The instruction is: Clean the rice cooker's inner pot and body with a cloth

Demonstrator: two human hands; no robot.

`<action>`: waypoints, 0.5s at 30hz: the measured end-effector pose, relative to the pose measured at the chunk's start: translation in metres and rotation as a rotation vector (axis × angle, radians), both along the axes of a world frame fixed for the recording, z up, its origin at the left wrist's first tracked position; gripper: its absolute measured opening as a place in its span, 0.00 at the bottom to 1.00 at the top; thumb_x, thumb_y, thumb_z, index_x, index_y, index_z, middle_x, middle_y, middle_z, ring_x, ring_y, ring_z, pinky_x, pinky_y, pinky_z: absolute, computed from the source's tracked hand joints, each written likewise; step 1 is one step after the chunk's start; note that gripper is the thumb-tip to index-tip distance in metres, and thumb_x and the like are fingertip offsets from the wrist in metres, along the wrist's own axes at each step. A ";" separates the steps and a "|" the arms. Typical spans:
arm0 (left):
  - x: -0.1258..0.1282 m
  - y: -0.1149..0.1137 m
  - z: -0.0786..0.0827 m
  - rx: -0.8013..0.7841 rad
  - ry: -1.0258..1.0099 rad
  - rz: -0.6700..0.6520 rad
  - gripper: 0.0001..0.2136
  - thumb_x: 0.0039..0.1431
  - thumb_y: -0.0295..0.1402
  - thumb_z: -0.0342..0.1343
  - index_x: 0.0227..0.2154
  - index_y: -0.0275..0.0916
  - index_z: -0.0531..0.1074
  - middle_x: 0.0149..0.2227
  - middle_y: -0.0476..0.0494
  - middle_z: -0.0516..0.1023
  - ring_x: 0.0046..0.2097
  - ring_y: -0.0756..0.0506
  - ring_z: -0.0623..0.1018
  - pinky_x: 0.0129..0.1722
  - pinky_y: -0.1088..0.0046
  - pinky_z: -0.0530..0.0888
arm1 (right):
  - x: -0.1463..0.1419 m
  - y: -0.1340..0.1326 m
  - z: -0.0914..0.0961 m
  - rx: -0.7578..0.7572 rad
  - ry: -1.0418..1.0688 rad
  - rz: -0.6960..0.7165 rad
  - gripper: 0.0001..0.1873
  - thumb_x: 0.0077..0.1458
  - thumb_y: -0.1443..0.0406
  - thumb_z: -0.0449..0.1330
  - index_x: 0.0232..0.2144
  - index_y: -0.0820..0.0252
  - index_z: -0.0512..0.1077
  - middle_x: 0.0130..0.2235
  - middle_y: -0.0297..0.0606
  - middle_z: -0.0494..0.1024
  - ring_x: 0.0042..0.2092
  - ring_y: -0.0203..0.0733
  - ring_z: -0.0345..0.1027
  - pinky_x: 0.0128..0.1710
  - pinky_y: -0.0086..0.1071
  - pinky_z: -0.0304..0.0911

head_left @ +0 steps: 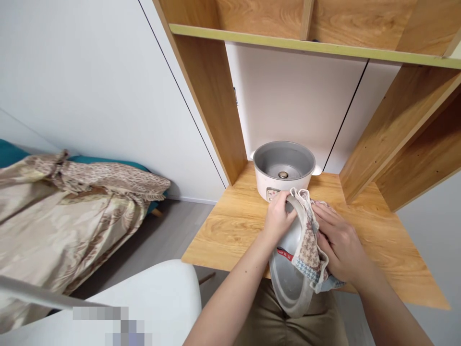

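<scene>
My left hand grips the top rim of a grey metal inner pot, which is tilted on its side above my lap at the desk's front edge. My right hand presses a patterned cloth against the pot's rim and side, fingers closed over the fabric. A red label shows on the pot's wall. Just behind, a white rice cooker body stands open on the wooden desk, its grey cavity bare with a round heating plate at the bottom.
Wooden shelf uprights flank the cooker on both sides, and a shelf runs overhead. A white chair back sits at lower left. A bed with a beige patterned blanket lies at the left across grey floor.
</scene>
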State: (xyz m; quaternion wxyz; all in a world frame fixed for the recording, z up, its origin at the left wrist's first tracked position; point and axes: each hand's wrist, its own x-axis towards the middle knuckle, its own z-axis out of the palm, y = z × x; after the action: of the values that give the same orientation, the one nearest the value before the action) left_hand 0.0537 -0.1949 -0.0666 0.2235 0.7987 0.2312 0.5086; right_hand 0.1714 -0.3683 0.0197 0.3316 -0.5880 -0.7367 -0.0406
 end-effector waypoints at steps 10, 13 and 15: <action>0.012 0.013 -0.005 0.180 -0.091 -0.007 0.01 0.61 0.32 0.56 0.35 0.42 0.70 0.29 0.49 0.74 0.32 0.45 0.75 0.34 0.70 0.70 | 0.005 -0.002 -0.002 0.012 0.039 0.005 0.29 0.72 0.65 0.49 0.72 0.51 0.61 0.70 0.42 0.69 0.70 0.52 0.63 0.70 0.56 0.62; 0.011 0.014 -0.013 0.065 -0.112 0.027 0.01 0.59 0.31 0.56 0.35 0.43 0.70 0.30 0.48 0.75 0.33 0.45 0.76 0.35 0.70 0.71 | -0.003 -0.008 -0.009 0.099 -0.038 -0.037 0.31 0.70 0.65 0.51 0.73 0.54 0.61 0.69 0.47 0.70 0.71 0.57 0.62 0.69 0.60 0.62; 0.010 0.013 -0.016 -0.001 -0.097 0.047 0.02 0.59 0.31 0.57 0.35 0.43 0.70 0.32 0.48 0.76 0.34 0.45 0.77 0.37 0.69 0.72 | -0.007 -0.009 -0.011 0.122 -0.054 -0.054 0.31 0.69 0.65 0.51 0.72 0.55 0.63 0.68 0.48 0.72 0.70 0.58 0.63 0.69 0.60 0.62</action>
State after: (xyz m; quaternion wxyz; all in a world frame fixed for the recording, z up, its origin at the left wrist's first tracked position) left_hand 0.0637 -0.1815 -0.0831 0.2230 0.7673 0.2391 0.5517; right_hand 0.1643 -0.3774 0.0092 0.3457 -0.5851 -0.7253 -0.1102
